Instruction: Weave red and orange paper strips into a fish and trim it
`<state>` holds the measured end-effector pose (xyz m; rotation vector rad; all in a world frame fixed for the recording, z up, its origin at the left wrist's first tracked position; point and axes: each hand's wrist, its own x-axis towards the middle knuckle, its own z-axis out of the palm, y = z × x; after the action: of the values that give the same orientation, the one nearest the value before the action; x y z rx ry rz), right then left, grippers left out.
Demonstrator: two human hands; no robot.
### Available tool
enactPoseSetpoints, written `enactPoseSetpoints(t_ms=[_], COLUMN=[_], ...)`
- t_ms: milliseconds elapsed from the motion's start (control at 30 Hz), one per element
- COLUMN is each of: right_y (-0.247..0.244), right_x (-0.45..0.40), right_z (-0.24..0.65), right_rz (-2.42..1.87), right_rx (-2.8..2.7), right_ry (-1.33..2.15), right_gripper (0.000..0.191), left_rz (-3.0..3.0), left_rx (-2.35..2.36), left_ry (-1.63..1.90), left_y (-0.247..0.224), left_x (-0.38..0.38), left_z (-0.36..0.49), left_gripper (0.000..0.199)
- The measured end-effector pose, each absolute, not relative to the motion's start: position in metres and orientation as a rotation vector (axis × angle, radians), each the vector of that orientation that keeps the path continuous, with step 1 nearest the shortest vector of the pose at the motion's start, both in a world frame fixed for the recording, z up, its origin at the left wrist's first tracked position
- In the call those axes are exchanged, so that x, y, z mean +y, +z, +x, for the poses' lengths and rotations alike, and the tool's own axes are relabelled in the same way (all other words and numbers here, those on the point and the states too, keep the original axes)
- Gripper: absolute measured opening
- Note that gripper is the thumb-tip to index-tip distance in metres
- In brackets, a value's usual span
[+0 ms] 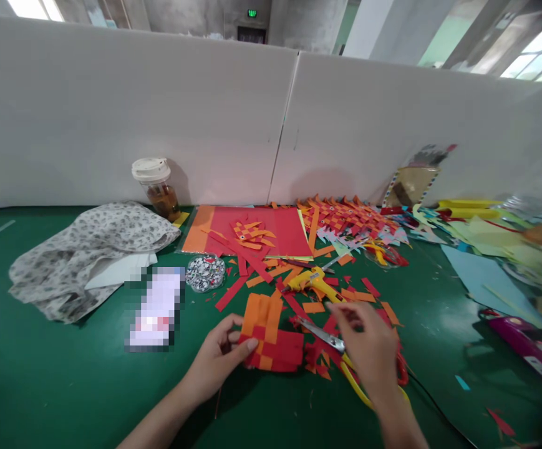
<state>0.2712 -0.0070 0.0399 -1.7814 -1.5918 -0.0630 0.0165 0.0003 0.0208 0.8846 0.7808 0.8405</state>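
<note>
My left hand [226, 349] grips a woven paper piece [271, 343] made of red and orange strips, thumb on top. Orange strips stand up from its upper end, and a red part extends right. My right hand [367, 333] hovers to the right with fingers curled in a pinch; anything between them is too small or hidden to name. Under that hand lie scissors [324, 337] with yellow handles, partly covered by it. Just beyond is a yellow hot glue gun [315, 280]. A finished woven paper fish [252, 234] rests on red and orange sheets [284, 224].
Red and orange paper scraps [312, 307] surround the glue gun. Several woven fish [345, 215] are piled at the back. Left are a phone [156, 308], a bag of googly eyes [205, 273], patterned cloth [88, 249] and a lidded cup [156, 187]. A purple device [523, 340] stands right.
</note>
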Motion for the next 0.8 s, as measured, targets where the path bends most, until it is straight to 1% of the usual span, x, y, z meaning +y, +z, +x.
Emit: enactPoseSetpoints(t_ms=[133, 233, 367, 467, 567, 600, 667, 733, 800], right_y=[0.04, 0.034, 0.029, 0.034, 0.04, 0.04, 0.035, 0.026, 0.013], right_x=[-0.001, -0.002, -0.001, -0.001, -0.009, -0.014, -0.027, -0.042, -0.055], right_z=[0.336, 0.365, 0.383, 0.383, 0.372, 0.367, 0.358, 0.352, 0.351], right_rz=[-1.951, -2.014, -2.065, -2.065, -2.071, -2.063, -2.033, -2.019, -2.024], right_rx=[-1.491, -1.548, -1.539, -1.574, -1.701, -1.758, -1.887, -2.022, -2.096], right_ry=[-0.471, -0.574, -0.66, -0.421, -0.116, -0.046, 0.084, 0.176, 0.151], right_gripper=[0.038, 0.038, 0.039, 0.037, 0.045, 0.046, 0.037, 0.032, 0.039], left_rz=[0.831, 0.769, 0.593, 0.541, 0.602, 0.634, 0.693, 0.731, 0.745], left_rx=[0.805, 0.827, 0.79, 0.803, 0.914, 0.948, 0.991, 0.998, 0.988], left_ry=[0.891, 0.919, 1.004, 1.039, 1.01, 0.99, 0.956, 0.936, 0.928], left_y=[0.025, 0.028, 0.029, 0.027, 0.024, 0.023, 0.021, 0.019, 0.018], left_x=[0.003, 0.003, 0.003, 0.006, 0.01, 0.01, 0.011, 0.011, 0.011], left_z=[0.015, 0.013, 0.005, 0.001, 0.003, 0.005, 0.008, 0.01, 0.011], left_gripper=[0.025, 0.025, 0.032, 0.033, 0.034, 0.036, 0.039, 0.04, 0.041])
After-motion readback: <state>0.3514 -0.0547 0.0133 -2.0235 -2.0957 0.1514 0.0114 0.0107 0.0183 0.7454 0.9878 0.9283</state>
